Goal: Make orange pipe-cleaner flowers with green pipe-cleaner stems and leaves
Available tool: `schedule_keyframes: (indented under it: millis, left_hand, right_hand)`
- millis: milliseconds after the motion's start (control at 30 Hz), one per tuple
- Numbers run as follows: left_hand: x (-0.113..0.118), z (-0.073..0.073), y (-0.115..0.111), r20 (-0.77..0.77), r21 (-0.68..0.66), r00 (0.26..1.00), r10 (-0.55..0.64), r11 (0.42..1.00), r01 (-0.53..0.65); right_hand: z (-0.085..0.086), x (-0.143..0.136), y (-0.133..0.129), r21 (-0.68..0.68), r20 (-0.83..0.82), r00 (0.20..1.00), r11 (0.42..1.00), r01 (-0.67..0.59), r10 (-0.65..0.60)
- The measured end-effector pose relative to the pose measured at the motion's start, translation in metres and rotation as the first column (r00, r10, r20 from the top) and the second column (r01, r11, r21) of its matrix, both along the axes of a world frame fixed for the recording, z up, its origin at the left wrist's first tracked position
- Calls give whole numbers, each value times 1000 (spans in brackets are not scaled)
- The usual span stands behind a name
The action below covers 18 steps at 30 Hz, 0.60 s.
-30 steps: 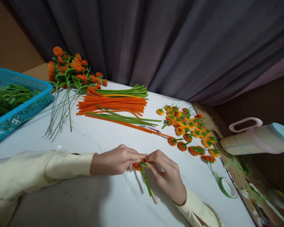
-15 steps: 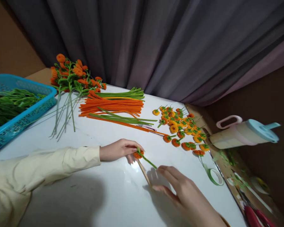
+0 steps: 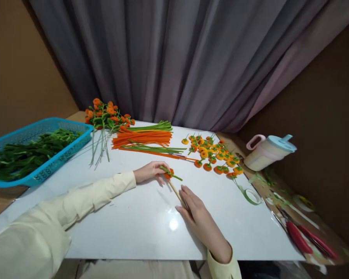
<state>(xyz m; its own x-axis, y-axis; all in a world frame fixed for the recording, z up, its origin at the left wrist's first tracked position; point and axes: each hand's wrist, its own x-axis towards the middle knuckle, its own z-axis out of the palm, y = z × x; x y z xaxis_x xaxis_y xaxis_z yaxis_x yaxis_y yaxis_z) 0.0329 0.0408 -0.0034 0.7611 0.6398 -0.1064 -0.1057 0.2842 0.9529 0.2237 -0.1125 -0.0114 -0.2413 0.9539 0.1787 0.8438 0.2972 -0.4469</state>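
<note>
My left hand (image 3: pixel 151 171) pinches a small orange chenille flower (image 3: pixel 169 174) above the white tabletop. A green chenille stem (image 3: pixel 174 176) lies across the flower, its two ends sticking out on either side. A thin wooden stick (image 3: pixel 174 190) runs from under the flower down toward me. My right hand (image 3: pixel 196 211) is closed around the lower part of this stick, which passes between thumb and fingers; its far end is hidden by the hand. Beyond my hands are bundles of orange chenille stems (image 3: pixel 145 138) and green chenille stems (image 3: pixel 159 126).
A blue basket (image 3: pixel 58 157) of green leaves stands left, beside a bunch of finished orange flowers (image 3: pixel 104 112). Several small yellow and orange flower heads (image 3: pixel 205 153) lie right of the stems. Green tape (image 3: pixel 252 197), a tumbler (image 3: pixel 264 155) and red-handled pliers (image 3: pixel 299 236) are at the right.
The camera view has shifted and tilted. My right hand has left the green stem's end and now grips the stick. The green stem now lies across the flower.
</note>
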Motion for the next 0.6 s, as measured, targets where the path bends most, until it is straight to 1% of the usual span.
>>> schedule_keyframes:
  millis: [100,367,500,600]
  left_hand:
    - [1,-1,-1,-8,4,1000,10,1000,-10]
    - [2,-2,0,13,19,1000,-25,1000,24]
    - [3,-5,1,16,31,1000,-25,999,25]
    - [4,-6,1,22,30,999,-28,999,27]
  right_hand:
    - [0,3,-2,-11,16,1000,1000,1,-1]
    - [0,5,-2,-68,64,998,997,26,-22]
    - [-7,9,1,-19,80,997,1000,10,-8]
    - [-14,14,3,38,96,995,998,-42,38]
